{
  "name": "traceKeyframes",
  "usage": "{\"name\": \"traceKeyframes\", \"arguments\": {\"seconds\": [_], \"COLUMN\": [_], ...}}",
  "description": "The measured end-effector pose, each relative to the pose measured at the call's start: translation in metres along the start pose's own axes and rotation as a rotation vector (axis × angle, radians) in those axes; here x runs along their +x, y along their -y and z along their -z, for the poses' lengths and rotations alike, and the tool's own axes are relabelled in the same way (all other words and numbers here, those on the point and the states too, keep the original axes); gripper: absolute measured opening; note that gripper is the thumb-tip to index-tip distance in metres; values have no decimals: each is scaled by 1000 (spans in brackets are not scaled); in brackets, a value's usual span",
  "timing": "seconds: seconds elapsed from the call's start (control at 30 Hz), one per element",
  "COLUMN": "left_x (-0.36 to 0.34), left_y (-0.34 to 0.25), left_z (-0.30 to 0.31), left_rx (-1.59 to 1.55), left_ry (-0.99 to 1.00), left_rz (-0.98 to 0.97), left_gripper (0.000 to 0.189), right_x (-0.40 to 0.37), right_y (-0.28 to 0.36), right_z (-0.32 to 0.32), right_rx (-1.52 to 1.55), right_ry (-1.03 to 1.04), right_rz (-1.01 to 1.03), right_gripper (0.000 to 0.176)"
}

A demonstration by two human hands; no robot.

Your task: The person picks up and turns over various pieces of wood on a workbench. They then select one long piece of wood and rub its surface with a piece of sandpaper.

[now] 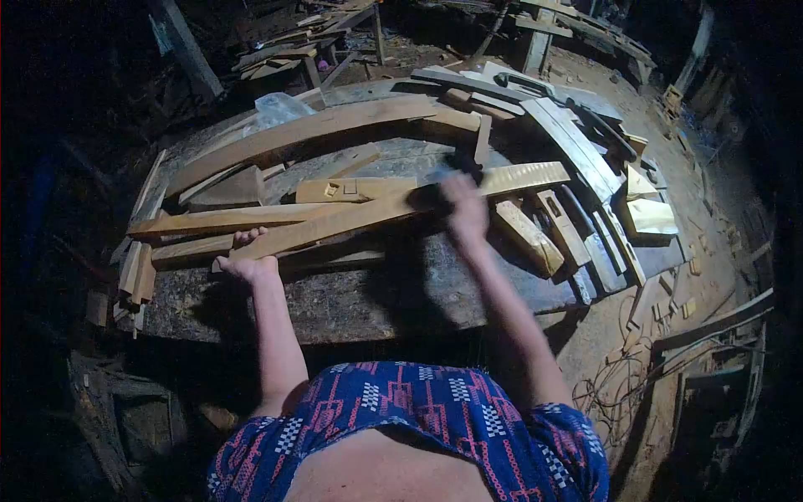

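My left hand [249,258] is closed round the near-left end of a long, squared wooden bar [335,224]. The bar slants up to the right across other timber on the workbench [335,309]. Over the bar's right half, my right hand [465,211] looks closed, but motion smears it. A dark, blurred object [468,167] shows at its fingers; its kind cannot be made out. A pale wooden block [355,190] with a cut recess lies just behind the bar. Right of my right hand lie a wooden block [529,237] and a slotted wooden block [562,227], like hand planes.
A long curved timber [293,134] runs along the back of the bench. Straight pale boards [573,146] and metal tools are crowded at the right. A clear plastic bag [283,107] lies at the back. Tangled cable [619,376] and offcuts lie on the floor at right.
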State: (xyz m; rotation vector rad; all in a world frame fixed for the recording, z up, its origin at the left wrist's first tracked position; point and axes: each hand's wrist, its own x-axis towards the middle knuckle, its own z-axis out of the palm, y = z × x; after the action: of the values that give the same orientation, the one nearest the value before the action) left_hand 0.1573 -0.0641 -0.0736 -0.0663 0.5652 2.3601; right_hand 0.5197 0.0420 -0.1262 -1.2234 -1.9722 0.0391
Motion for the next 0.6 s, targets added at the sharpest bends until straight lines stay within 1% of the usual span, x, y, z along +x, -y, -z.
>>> {"name": "traceKeyframes", "arguments": {"seconds": [0.03,0.07,0.1,0.13,0.17,0.23,0.27,0.3,0.33,0.4,0.43,0.47,0.5,0.53,0.57,0.6], "left_x": [-1,-1,-1,0,-1,-5,-6,0,3,6,4,-1,-5,-5,-3,-8], "left_y": [0,-1,-2,-4,-7,-8,-6,-4,-3,-2,-1,0,1,0,-1,-2], "left_z": [-1,0,1,1,-1,-3,-2,2,3,0,0,-1,-4,-5,-5,-11], "left_rx": [-2,-9,-21,-30,-36,-12,-77,-84,-102,-124,-123,-116,-106,-125,-145,-145], "left_ry": [-4,-7,3,13,14,18,99,114,119,96,65,111,159,164,170,146], "left_rz": [8,10,11,8,1,-18,23,24,44,65,76,77,83,84,89,76], "left_gripper": [72,72,72,71,71,69,68,66,65,63,62,62,62,61,61,60], "right_x": [-11,-17,-24,-26,-24,-18,-11,-7,1,18,8,12,16,14,10,3], "right_y": [54,100,133,157,151,114,87,46,-15,-17,-110,-124,-121,-120,-120,-106], "right_z": [-12,-17,-18,-11,-12,-8,6,13,18,96,72,80,83,69,51,44], "right_rx": [36,4,136,104,105,185,-5,193,418,209,420,716,1008,1021,811,602], "right_ry": [25,122,128,189,188,180,205,140,75,118,-33,-8,20,47,2,-18], "right_rz": [54,102,181,239,248,335,233,6,-143,-386,-251,-261,-278,-259,-395,-354], "right_gripper": [60,60,57,57,57,55,53,47,41,32,26,25,24,24,24,30]}}
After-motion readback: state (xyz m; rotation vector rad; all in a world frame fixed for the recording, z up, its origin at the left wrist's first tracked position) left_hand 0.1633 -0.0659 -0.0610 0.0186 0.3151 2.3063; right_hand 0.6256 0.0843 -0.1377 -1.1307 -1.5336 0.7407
